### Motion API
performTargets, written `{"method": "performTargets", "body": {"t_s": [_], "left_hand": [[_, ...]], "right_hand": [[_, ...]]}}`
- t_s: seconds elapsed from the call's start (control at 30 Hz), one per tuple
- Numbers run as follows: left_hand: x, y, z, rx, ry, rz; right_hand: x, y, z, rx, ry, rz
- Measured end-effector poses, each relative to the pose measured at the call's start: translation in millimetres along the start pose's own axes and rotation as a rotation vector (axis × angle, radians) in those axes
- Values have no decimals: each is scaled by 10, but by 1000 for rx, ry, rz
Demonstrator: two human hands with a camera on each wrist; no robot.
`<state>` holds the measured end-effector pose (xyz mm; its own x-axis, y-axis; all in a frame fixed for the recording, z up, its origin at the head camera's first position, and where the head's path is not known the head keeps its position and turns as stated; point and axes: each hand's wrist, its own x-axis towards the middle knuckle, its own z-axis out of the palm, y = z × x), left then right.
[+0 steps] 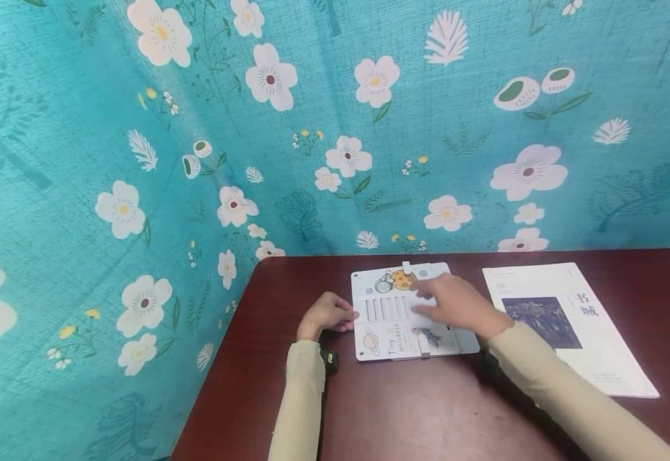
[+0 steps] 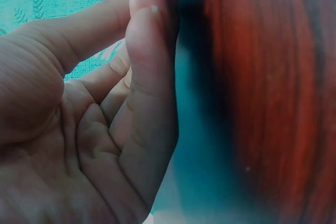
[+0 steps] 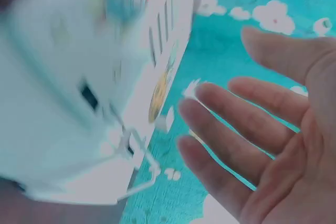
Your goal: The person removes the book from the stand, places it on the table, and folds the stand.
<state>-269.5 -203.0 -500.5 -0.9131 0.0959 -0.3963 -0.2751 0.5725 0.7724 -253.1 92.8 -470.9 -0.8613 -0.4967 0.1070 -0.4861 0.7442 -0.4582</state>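
Note:
A white book stand (image 1: 384, 342) printed with planets, an astronaut and the words "Tiny universe" lies on the table, with a row of slots in its panel. My left hand (image 1: 328, 314) is at its left edge, thumb and fingertips pinching there. In the left wrist view the left hand (image 2: 105, 114) has thumb and forefinger together, and the pinched edge is hidden. Over the stand's right half hovers my right hand (image 1: 456, 304), fingers spread. The right wrist view shows the right hand (image 3: 257, 129) apart from the book stand (image 3: 63, 145), holding nothing.
A white magazine (image 1: 606, 355) with a dark picture on its cover lies to the right of the stand, under the right forearm's side. The dark red table (image 1: 387, 410) ends at the back against a teal flowered cloth (image 1: 312, 115).

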Motion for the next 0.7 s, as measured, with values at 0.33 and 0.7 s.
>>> {"method": "performTargets", "body": {"t_s": [0.33,0.7], "left_hand": [[22,3,11,15,5,7],[21,-24,4,14,13,6]], "right_hand": [[796,425,-32,-16,-4,86],[1049,484,134,-86,-57,109]]}}
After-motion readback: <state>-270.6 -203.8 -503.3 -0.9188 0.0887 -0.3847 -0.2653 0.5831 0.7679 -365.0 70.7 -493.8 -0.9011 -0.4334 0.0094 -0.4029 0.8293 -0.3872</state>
